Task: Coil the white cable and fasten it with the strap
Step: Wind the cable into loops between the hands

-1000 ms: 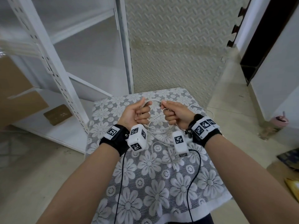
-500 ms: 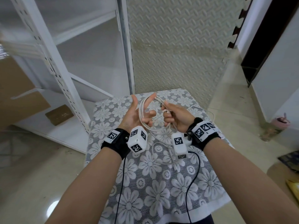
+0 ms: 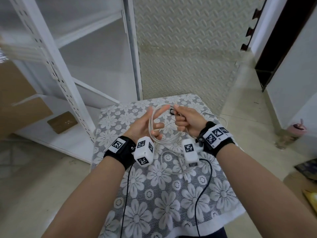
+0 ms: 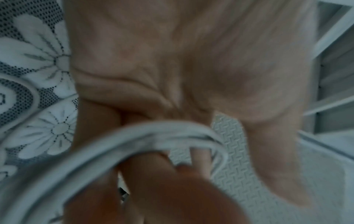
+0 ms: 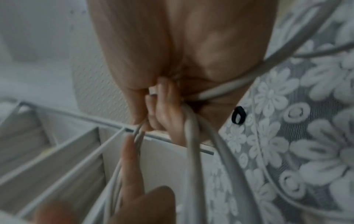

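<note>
The white cable hangs in several loops between my two hands above the floral tablecloth. My left hand has thumb and forefinger stretched out, while its lower fingers curl round the loops. My right hand is a fist gripping the other side of the coil. The cable's loose tail trails down onto the cloth under my wrists. A small black strap lies on the cloth just beyond my right thumb, shown in the right wrist view as the strap, untouched.
A white metal shelf rack stands to the left, with a cardboard box on its low shelf. A pink bottle sits on the floor at the right. Black camera leads hang from both wrists.
My left hand has gone from a fist to spread fingers with the loops draped round them. My right hand has drawn slightly right, widening the coil.
</note>
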`<state>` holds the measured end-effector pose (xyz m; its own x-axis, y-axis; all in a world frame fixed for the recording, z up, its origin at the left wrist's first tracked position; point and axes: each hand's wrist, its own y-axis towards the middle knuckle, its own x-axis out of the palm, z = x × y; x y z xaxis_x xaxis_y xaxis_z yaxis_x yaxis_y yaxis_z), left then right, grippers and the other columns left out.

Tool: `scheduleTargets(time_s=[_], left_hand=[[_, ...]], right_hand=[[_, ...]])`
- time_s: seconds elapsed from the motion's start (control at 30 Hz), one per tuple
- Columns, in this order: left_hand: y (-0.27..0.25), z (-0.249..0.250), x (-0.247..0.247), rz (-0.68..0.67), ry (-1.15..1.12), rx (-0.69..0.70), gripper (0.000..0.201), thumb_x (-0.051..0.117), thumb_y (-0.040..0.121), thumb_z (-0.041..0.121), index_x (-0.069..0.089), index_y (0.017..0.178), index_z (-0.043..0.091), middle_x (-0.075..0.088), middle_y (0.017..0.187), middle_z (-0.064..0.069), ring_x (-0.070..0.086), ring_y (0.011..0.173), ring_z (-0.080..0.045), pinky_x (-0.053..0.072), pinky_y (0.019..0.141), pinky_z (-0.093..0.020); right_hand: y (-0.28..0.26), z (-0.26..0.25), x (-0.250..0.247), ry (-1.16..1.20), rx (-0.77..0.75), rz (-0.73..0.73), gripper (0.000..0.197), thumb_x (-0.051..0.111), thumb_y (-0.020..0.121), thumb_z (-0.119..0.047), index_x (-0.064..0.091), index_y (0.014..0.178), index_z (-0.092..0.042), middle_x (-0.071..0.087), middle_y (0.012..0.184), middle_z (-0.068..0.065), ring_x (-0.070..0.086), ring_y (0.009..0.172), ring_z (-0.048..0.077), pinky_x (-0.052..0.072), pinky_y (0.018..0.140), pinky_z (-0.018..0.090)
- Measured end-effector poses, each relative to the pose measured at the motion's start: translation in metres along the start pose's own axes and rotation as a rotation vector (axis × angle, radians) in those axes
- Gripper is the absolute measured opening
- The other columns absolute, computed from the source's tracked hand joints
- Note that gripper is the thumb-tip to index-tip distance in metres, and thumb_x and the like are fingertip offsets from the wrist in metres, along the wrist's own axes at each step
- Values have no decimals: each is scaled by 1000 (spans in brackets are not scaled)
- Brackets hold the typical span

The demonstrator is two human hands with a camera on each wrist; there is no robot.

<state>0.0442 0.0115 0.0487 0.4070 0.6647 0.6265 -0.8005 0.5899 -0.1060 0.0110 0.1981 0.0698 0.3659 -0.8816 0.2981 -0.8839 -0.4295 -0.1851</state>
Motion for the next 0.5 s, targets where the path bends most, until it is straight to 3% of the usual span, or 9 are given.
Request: scheduleTargets(time_s=[0.1, 0.23, 0.37, 0.5], left_hand=[[2, 4, 9, 167, 200, -121, 53, 71, 73, 43, 66, 114, 10, 46, 60, 3, 48, 40, -11, 53, 57, -30], [8, 18, 19, 285, 427, -241, 32, 63, 80, 38, 65, 86, 7, 53, 57, 1, 53, 42, -11, 57, 57, -29], [14, 25, 21, 260, 574, -298, 38, 61, 81, 43, 62, 90, 5, 57, 64, -3, 60, 50, -14, 56, 55, -27], [18, 24, 26, 258, 755, -327, 44, 46, 93, 46, 64, 94, 6, 58, 58, 2, 54, 42, -7, 46, 41, -18]], right_hand=[[-1, 2, 1, -159, -8, -12, 29, 45, 99, -31, 44, 74, -16, 29, 44, -11, 21, 35, 2, 19, 32, 14], [-3, -2, 4, -386, 8, -62, 30, 43, 100, -29, 43, 72, -16, 29, 44, -11, 21, 36, 3, 17, 33, 14], [-6, -1, 12, -518, 45, -99, 36, 38, 101, -35, 42, 72, -16, 29, 45, -9, 20, 38, 5, 15, 37, 14], [-6, 2, 17, -535, 64, -90, 45, 27, 102, -43, 41, 69, -14, 28, 48, -2, 18, 37, 6, 15, 39, 12]])
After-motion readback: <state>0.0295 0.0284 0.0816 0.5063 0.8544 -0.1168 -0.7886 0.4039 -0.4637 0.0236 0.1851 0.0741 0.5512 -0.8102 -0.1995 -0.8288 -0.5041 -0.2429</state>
